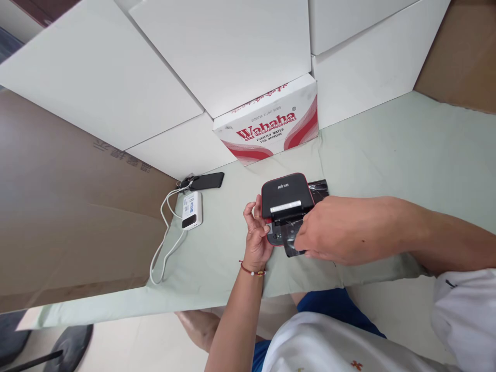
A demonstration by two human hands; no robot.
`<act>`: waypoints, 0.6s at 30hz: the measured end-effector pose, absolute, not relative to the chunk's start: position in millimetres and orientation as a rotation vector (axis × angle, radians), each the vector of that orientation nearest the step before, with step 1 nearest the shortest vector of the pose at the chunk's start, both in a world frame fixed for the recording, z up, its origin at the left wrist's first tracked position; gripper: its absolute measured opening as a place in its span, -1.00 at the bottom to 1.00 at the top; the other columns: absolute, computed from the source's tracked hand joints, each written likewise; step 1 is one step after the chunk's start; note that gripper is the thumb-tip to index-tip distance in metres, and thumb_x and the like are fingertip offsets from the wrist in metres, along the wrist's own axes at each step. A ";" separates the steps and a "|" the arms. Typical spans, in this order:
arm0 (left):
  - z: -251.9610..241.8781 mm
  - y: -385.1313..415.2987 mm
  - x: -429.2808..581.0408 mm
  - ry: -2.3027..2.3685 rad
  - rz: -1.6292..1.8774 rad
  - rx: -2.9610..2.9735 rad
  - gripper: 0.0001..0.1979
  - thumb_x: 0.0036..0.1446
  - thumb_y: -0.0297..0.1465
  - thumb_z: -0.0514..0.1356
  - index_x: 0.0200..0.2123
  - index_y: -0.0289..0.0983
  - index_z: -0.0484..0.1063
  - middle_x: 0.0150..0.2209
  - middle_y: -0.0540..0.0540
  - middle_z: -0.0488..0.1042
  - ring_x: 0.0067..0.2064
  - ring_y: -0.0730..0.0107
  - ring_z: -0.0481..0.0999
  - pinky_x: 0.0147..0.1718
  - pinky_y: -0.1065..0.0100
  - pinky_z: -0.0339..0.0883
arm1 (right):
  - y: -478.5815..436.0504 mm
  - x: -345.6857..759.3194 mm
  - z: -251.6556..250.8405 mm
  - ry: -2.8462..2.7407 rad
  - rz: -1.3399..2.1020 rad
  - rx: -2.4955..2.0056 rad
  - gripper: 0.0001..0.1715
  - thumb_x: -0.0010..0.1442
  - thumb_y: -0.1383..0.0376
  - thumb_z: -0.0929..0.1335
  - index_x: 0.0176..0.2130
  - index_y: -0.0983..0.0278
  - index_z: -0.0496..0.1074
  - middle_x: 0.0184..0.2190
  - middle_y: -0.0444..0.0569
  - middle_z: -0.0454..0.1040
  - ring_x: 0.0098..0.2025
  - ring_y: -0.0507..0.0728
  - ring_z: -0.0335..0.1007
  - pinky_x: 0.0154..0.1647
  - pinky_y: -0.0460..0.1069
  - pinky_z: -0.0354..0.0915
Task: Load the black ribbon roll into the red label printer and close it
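My left hand (258,235) is closed around the left edge of a flat black device with a red rim (284,194), its thumb on the near left corner. White lettering and a pale bar show on the device's top, but I cannot make out its exact kind. My right hand (329,232) lies over its near right side, fingers pinched on a shiny, dark, see-through plastic film (292,240) that hangs over the near part. More of this dark film sticks out past the device's right edge. My right fingertips are partly hidden.
A white and red water carton (271,124) stands behind the device against white panels (349,77). To the left on the green cloth (225,248) lie a white power bank (192,209) with a looped white cable (157,256) and a black phone-like slab (209,181). Brown cardboard (77,206) walls the left.
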State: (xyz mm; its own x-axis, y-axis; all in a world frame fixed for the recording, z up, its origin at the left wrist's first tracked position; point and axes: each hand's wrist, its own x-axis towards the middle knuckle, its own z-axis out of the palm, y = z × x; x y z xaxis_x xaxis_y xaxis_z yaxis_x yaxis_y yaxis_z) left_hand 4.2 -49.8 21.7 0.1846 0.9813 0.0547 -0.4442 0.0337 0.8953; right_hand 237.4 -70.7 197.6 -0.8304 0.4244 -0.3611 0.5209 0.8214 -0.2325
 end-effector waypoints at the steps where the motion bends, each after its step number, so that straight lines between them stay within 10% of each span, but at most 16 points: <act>1: 21.3 -50.0 4.0 0.724 1.260 0.963 -0.27 0.02 -0.28 0.52 0.19 0.21 0.31 0.50 0.08 0.19 0.47 0.15 0.28 0.27 0.18 0.40 | -70.9 237.2 199.3 2.706 -0.466 0.700 -0.79 0.44 0.32 0.31 -0.18 0.23 0.56 -0.32 -0.06 0.61 -0.45 0.09 0.30 -0.48 0.05 -0.02; 10: 22.2 -48.0 8.7 0.720 1.248 0.977 -0.39 0.00 -0.20 0.52 0.12 0.05 0.42 0.36 -0.04 0.36 0.46 0.06 0.27 0.37 0.09 0.31 | -20.4 222.8 150.7 2.760 -0.333 1.566 -0.69 0.45 0.34 0.25 -0.07 0.29 0.59 -0.11 0.12 0.66 -0.09 0.26 0.54 -0.24 0.04 0.22; 18: 18.7 -47.9 8.7 0.733 1.243 0.992 -0.43 0.01 -0.19 0.47 0.10 -0.02 0.46 0.31 -0.08 0.39 0.34 0.07 0.39 0.21 0.16 0.41 | -0.5 220.8 133.2 2.709 -0.365 1.318 -0.74 0.33 0.33 0.37 -0.08 0.37 0.63 -0.09 0.25 0.65 0.12 0.39 0.48 0.17 0.18 0.22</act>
